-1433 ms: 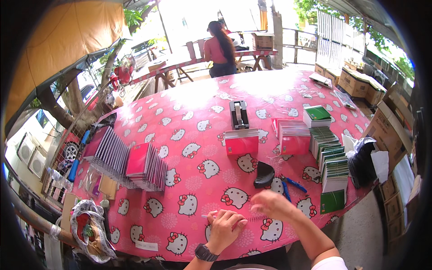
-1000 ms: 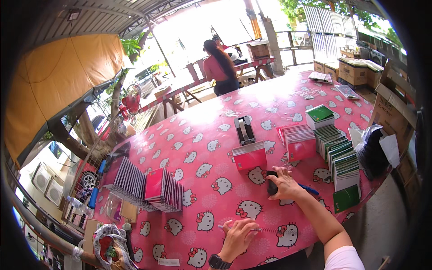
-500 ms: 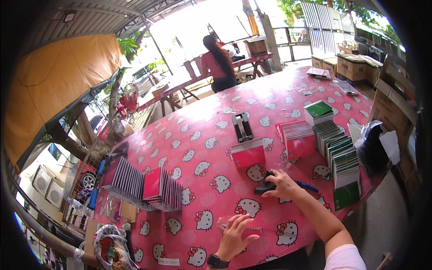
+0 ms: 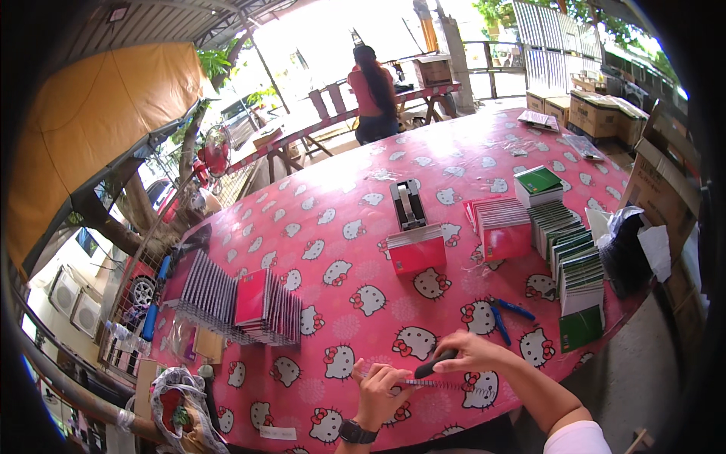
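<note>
Near the table's front edge, my left hand (image 4: 380,390) is closed round the left end of a thin notebook, whose pink cover blends with the tablecloth. A wire-like spiral coil (image 4: 448,385) runs along its edge and sticks out loose to the right. My right hand (image 4: 470,352) grips a black palm-sized tool (image 4: 436,365) and holds its tip at the coil, close to my left fingers; its exact kind is unclear. Blue-handled pliers (image 4: 500,325) lie spread on the table, just beyond my right hand.
A tape dispenser (image 4: 408,206) stands behind a pink notebook stack (image 4: 418,260). More pink notebooks (image 4: 505,240) and a row of green ones (image 4: 581,284) are at right. Spiral-bound stacks (image 4: 252,296) stand at left. A person (image 4: 373,94) is at the far table.
My right hand has picked the black tool up off the table and brought it down and left to the coil. My left hand has closed on the notebook. The pliers are now uncovered.
</note>
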The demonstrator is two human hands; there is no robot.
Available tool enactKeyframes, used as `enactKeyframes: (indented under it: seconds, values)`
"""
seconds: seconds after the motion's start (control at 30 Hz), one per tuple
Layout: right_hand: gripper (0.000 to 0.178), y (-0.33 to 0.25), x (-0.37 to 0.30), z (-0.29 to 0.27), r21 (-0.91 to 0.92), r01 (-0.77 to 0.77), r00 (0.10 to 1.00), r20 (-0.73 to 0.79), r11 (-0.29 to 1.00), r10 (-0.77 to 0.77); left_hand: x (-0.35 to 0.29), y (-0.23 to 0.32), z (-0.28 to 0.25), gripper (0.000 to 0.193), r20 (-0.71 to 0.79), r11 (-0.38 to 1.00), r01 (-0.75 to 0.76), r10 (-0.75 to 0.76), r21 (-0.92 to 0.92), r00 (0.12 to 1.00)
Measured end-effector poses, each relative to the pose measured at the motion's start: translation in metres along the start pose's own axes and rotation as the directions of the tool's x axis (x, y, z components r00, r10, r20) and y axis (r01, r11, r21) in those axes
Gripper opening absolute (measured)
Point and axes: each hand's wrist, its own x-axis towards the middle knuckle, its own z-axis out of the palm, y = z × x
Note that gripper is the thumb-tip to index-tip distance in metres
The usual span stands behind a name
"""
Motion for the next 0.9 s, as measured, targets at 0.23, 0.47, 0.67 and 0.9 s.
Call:
enactKeyframes:
  seconds: [0.23, 0.47, 0.67, 0.9]
  values:
    - [0.048, -0.011, 0.013, -0.004, -0.353, -0.086, 0.996, -0.039, 0.932, 0.077, -0.003, -0.001, 0.001, 0.072, -0.015, 0.997, 0.070, -0.071, -0.031, 0.997]
    - [0.045, -0.026, 0.019, 0.005, -0.398, -0.146, 0.988, -0.021, 0.906, 0.151, -0.003, -0.001, -0.001, 0.083, 0.003, 0.997, 0.078, -0.078, -0.023, 0.997]
    - [0.050, -0.023, 0.014, 0.017, 0.131, -0.022, 1.000, 0.018, 0.991, 0.020, -0.030, -0.040, -0.003, 0.055, 0.082, 0.411, 0.286, -0.448, -0.865, 0.890]
    - [0.046, -0.021, 0.026, 0.021, 0.335, -0.006, 0.998, 0.068, 0.942, -0.018, -0.037, -0.044, 0.011, 0.031, 0.103, 0.176, 0.245, -0.572, -0.953, 0.814]
